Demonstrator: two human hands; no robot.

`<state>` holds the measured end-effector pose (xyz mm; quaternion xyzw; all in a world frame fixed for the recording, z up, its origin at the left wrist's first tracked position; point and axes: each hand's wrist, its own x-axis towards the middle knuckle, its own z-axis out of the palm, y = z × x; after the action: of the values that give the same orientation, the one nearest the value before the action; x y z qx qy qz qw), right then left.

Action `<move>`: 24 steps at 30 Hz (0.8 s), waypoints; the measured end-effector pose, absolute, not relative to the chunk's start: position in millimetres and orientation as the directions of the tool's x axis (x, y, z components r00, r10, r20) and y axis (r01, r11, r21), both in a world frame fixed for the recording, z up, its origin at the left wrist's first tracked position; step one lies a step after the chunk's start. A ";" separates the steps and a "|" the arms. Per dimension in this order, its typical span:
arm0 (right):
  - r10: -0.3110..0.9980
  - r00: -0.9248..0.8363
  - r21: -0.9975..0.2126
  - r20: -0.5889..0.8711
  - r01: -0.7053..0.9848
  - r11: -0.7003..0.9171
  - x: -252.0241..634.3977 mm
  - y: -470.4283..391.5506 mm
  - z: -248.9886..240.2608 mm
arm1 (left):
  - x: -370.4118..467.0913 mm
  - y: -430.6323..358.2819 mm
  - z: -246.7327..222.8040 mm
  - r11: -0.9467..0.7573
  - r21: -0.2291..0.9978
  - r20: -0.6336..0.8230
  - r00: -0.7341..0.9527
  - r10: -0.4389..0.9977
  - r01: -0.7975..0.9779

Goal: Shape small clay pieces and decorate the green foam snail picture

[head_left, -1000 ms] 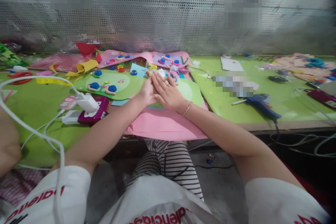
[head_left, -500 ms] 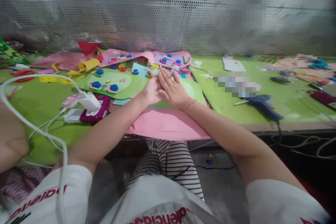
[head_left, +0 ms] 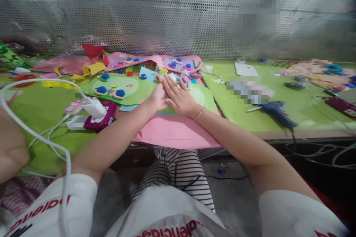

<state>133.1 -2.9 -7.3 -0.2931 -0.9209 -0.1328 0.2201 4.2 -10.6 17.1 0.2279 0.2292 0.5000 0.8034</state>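
My right hand [head_left: 179, 98] lies flat across my left hand [head_left: 159, 97], its fingers stretched out and pointing away from me. The left palm is turned up beneath it, and most of its fingers are covered. Whatever may be between the palms is hidden. Both hands are over a green card [head_left: 204, 96] with a pale oval. Just left lies another green card [head_left: 130, 98] carrying little figures with blue caps [head_left: 120, 93]. In front of my wrists is a pink sheet [head_left: 175, 133] at the table edge.
A blue glue gun [head_left: 278, 114] lies to the right. On the left stands a purple power strip [head_left: 109, 113] with white plugs and a looping white cable [head_left: 68, 170]. Pink cards [head_left: 183, 58] line the back, below a perforated metal panel [head_left: 172, 14]. Another person's arm [head_left: 12, 144] shows at far left.
My right hand has slid slightly back and to the left over the left hand. The palms stay together.
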 end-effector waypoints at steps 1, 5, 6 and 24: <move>0.494 -0.721 0.108 0.486 0.610 0.785 133.1 -2.6 -7.2 | 4.3 -10.5 17.6 0.395 0.605 -0.159 0.382 0.911 -0.691; 0.538 -0.667 0.079 0.515 0.662 0.745 133.0 -3.7 -6.3 | 4.8 -11.6 19.5 0.422 0.615 -0.199 0.386 0.901 -0.666; 0.531 -0.670 0.085 0.519 0.658 0.748 132.9 -4.0 -6.3 | 4.7 -11.8 19.4 0.424 0.605 -0.193 0.392 0.899 -0.674; 0.546 -0.660 0.042 0.515 0.656 0.753 130.8 -2.8 -10.1 | 5.2 -12.9 22.0 0.434 0.586 -0.200 0.397 0.896 -0.684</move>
<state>130.8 -2.8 -10.1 -0.3325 -0.9042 -0.1128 0.2433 5.2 -12.9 22.0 0.2109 0.2513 0.4882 0.8087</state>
